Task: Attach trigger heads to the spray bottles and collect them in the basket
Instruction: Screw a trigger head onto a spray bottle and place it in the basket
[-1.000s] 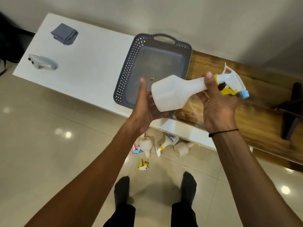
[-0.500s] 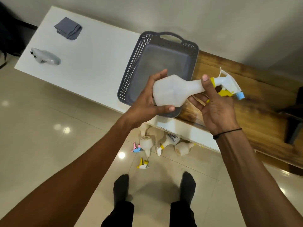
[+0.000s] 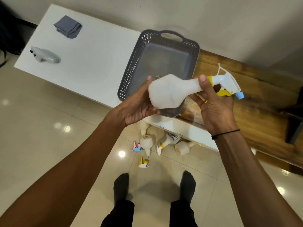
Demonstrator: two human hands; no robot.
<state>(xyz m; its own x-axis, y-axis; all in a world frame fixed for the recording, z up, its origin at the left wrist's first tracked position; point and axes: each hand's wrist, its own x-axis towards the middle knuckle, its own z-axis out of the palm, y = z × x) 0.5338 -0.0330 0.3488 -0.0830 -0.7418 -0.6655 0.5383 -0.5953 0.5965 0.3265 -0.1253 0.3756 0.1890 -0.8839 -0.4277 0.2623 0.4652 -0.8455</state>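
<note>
1. Basket (image 3: 131, 69): near right corner hidden behind the held spray bottle (image 3: 170, 92).
2. Small object on the basket floor (image 3: 157, 76): too small to identify.
3. Right hand (image 3: 214, 108): fingertips hidden behind the bottle neck and trigger head (image 3: 227, 82).
4. Floor bottles (image 3: 170, 141): partly hidden under the tabletop edge (image 3: 185, 128); label unreadable.
5. Dark object (image 3: 295, 115): cut off at the right edge.

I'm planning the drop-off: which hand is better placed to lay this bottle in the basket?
Left. The left hand cups the bottle body right over the basket; the right hand pinches only the neck, out over the wooden top.
</note>
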